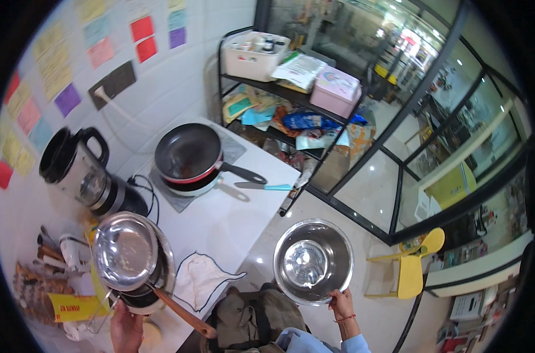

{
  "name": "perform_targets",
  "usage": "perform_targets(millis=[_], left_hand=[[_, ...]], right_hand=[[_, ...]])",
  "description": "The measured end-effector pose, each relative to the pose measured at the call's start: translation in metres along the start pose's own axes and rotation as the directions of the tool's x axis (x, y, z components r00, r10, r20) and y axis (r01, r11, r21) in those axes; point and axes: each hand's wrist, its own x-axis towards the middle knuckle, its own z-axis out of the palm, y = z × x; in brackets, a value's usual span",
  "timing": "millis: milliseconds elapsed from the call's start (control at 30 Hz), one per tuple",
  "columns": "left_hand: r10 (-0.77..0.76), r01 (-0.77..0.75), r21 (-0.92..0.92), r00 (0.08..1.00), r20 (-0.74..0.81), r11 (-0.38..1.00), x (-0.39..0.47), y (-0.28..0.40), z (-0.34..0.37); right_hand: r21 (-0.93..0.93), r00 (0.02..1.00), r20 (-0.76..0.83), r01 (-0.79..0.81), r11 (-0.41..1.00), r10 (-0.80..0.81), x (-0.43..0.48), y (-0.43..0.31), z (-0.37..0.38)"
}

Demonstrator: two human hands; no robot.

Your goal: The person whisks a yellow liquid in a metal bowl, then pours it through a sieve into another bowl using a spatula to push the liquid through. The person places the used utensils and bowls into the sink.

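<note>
My right hand (pixel 341 303) grips the rim of a deep stainless steel pot (pixel 318 262), held over the floor beyond the table's edge; its inside faces up and shows nothing in it. At the lower left, my left hand (pixel 126 328) is closed on the near side of a stack of cookware. On top of that stack lies a shiny metal pan or bowl (pixel 125 251), and a wooden handle (pixel 186 314) sticks out towards me. A white cloth with a dark border (pixel 198 280) lies on the white table (pixel 254 216) between my hands.
Black frying pans (pixel 188 152) are stacked on a grey mat, beside a knife with a turquoise handle (pixel 277 187). A blender (pixel 93 176) and utensils line the left wall. Behind the table stands a loaded black shelf rack (pixel 289 92). A yellow chair (pixel 409 276) stands at the right.
</note>
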Motion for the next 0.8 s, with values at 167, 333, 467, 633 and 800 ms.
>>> perform_targets(millis=[167,333,467,633,800], left_hand=[[-0.082,0.078,0.042,0.991,0.107,0.996,0.019,-0.06,0.066],[-0.284,0.283,0.03,0.954,0.097,0.959,0.049,-0.129,0.138],[-0.327,0.315,0.108,0.937,0.124,0.943,0.062,-0.197,0.21],[-0.472,0.453,0.133,0.855,0.216,0.881,0.066,-0.275,0.295],[-0.592,0.578,0.129,0.786,0.178,0.806,0.084,-0.338,0.333]], right_hand=[[0.12,0.993,-0.12,0.032,0.992,-0.018,-0.011,0.002,-0.059],[0.173,0.962,-0.271,0.073,0.982,-0.024,-0.013,-0.003,-0.134],[0.15,0.929,-0.368,0.085,0.985,-0.024,-0.005,-0.014,-0.2],[0.234,0.882,-0.464,0.029,0.972,0.085,0.006,-0.023,-0.272],[0.294,0.847,-0.524,0.084,0.952,0.087,0.039,-0.035,-0.322]])
